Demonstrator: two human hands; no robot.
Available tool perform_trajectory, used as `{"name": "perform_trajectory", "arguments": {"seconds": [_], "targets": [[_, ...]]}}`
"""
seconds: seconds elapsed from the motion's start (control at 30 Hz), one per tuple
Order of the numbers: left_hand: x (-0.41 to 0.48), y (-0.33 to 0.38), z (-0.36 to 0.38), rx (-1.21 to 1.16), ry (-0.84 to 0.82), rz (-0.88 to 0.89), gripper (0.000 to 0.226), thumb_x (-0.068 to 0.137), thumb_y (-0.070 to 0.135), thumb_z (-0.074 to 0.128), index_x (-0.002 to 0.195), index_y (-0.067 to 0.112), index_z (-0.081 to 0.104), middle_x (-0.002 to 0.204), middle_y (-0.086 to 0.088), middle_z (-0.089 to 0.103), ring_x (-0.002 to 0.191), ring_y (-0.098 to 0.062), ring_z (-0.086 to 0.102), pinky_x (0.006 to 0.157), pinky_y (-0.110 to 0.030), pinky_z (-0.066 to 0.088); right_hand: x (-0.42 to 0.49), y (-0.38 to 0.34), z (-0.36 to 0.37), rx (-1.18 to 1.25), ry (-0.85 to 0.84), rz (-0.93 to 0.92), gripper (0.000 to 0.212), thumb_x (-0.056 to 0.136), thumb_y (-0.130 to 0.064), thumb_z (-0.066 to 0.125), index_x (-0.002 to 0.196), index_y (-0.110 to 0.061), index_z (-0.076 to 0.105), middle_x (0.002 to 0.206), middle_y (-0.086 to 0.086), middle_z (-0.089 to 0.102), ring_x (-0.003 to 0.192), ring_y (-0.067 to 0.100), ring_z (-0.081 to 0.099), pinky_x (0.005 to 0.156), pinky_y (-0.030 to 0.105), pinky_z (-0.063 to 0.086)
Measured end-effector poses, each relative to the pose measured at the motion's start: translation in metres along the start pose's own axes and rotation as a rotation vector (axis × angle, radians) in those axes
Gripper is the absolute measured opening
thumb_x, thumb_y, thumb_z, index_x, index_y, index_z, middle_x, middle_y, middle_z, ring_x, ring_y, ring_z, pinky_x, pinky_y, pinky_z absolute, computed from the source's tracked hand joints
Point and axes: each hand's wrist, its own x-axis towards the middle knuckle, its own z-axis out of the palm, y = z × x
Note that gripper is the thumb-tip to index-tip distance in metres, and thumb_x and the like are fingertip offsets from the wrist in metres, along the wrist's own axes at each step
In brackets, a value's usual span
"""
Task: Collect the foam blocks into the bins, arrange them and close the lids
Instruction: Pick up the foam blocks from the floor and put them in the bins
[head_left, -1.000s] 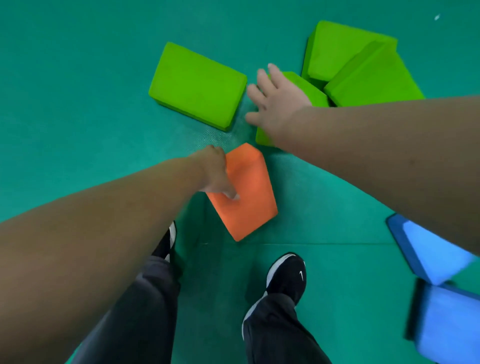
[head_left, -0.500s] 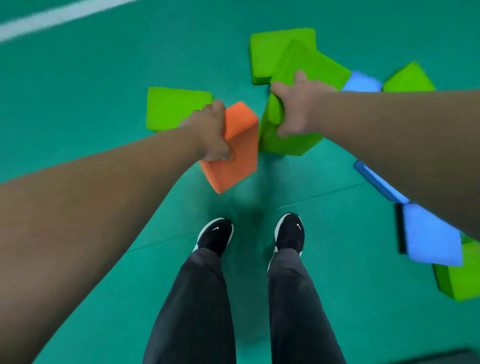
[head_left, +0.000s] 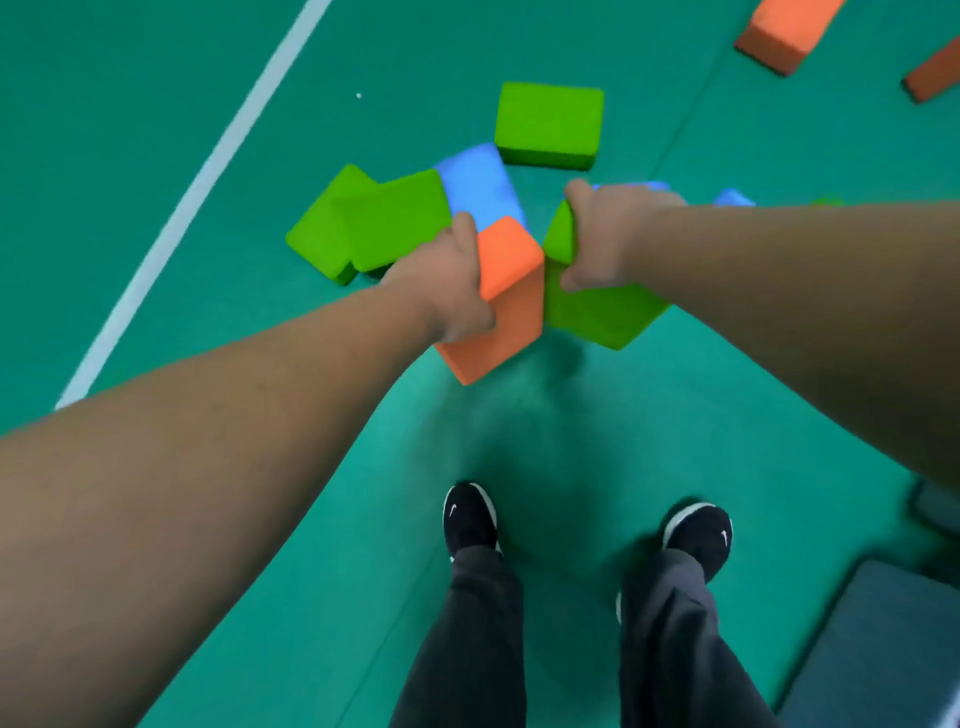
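Orange block (head_left: 508, 312) higher, against green block (head_left: 597, 318)

The green floor (head_left: 727, 389) is crossed by a white line (head_left: 208, 171). On it, a single green block (head_left: 548, 124) is laid flat. Two overlapping green blocks (head_left: 395, 218) and a blue block (head_left: 475, 179) are gathered just beside one another. Two orange blocks (head_left: 787, 28) are set well apart at the upper right, and two black shoes (head_left: 470, 519) are planted near the bottom.

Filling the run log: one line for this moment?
left hand grips orange rectangular foam block | right hand grips green rectangular foam block
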Motion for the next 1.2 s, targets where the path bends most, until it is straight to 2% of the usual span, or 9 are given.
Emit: {"name": "perform_trajectory", "arguments": {"seconds": [0.17,0.27,0.37,0.53,0.73,0.87,0.97,1.13,1.2], "targets": [[0.009,0.130,0.034,0.129,-0.010,0.210,0.090,0.071,0.033,0.077,0.147,0.023,0.028,0.128,-0.016,0.053,0.110,-0.043,0.061,0.091,-0.053,0.054,-0.065,0.122,0.057,0.202,0.031,0.219,0.090,0.064,-0.061,0.077,0.133,-0.017,0.038,0.128,0.012,0.062,0.116,0.041,0.063,0.081,0.046,0.047],[0.006,0.212,0.072,0.188,-0.044,0.299,0.083,0.072,0.032,0.077,0.141,0.021,0.032,0.125,-0.015,0.053,0.109,-0.042,0.062,0.088,-0.051,0.054,-0.116,0.191,0.112,0.299,0.074,0.345,0.082,0.064,-0.060,0.078,0.124,-0.018,0.041,0.127,0.013,0.061,0.115,0.042,0.063,0.086,0.048,0.050],[-0.007,0.300,0.113,0.224,-0.090,0.375,0.074,0.072,0.030,0.074,0.136,0.018,0.037,0.123,-0.014,0.054,0.111,-0.041,0.061,0.089,-0.050,0.054,-0.179,0.261,0.166,0.371,0.076,0.461,0.081,0.067,-0.060,0.079,0.125,-0.018,0.042,0.125,0.013,0.061,0.114,0.040,0.065,0.083,0.046,0.050],[-0.049,0.478,0.167,0.255,-0.030,0.591,0.060,0.072,0.028,0.067,0.126,0.016,0.044,0.118,-0.013,0.058,0.108,-0.041,0.062,0.080,-0.046,0.050,-0.307,0.398,0.224,0.511,0.115,0.640,0.074,0.067,-0.057,0.077,0.119,-0.015,0.043,0.119,0.016,0.064,0.108,0.040,0.066,0.076,0.043,0.047],[-0.110,0.683,0.204,0.325,-0.039,0.898,0.075,0.069,0.035,0.075,0.134,0.015,0.042,0.127,-0.014,0.058,0.114,-0.039,0.060,0.091,-0.050,0.053,-0.487,0.536,0.275,0.548,0.265,0.832,0.076,0.065,-0.055,0.076,0.123,-0.018,0.042,0.125,0.016,0.059,0.112,0.044,0.060,0.085,0.050,0.050],[-0.171,0.796,0.242,0.480,-0.047,1.191,0.081,0.067,0.043,0.075,0.136,0.019,0.040,0.125,-0.011,0.056,0.112,-0.039,0.060,0.086,-0.054,0.054,-0.605,0.570,0.336,0.487,0.329,0.967,0.080,0.070,-0.052,0.074,0.134,-0.018,0.038,0.128,0.018,0.054,0.113,0.045,0.054,0.089,0.055,0.048],[-0.218,0.849,0.287,0.549,-0.057,1.325,0.083,0.069,0.045,0.074,0.138,0.019,0.039,0.126,-0.011,0.056,0.111,-0.040,0.060,0.082,-0.051,0.053,-0.670,0.572,0.384,0.468,0.304,1.079,0.078,0.072,-0.049,0.076,0.133,-0.018,0.038,0.127,0.018,0.054,0.112,0.045,0.054,0.091,0.056,0.047],[-0.267,0.876,0.367,0.528,-0.077,1.406,0.094,0.067,0.057,0.063,0.146,0.013,0.037,0.132,-0.013,0.054,0.112,-0.042,0.059,0.082,-0.050,0.050,-0.718,0.547,0.459,0.450,0.259,1.259,0.080,0.071,-0.041,0.079,0.135,-0.016,0.039,0.126,0.020,0.054,0.111,0.045,0.053,0.090,0.054,0.044],[-0.275,0.872,0.398,0.504,-0.073,1.429,0.088,0.076,0.064,0.063,0.144,0.013,0.040,0.128,-0.012,0.056,0.109,-0.040,0.060,0.083,-0.052,0.053,-0.724,0.528,0.485,0.452,0.256,1.307,0.075,0.071,-0.033,0.078,0.133,-0.015,0.040,0.123,0.019,0.053,0.108,0.044,0.054,0.089,0.054,0.043]]}}
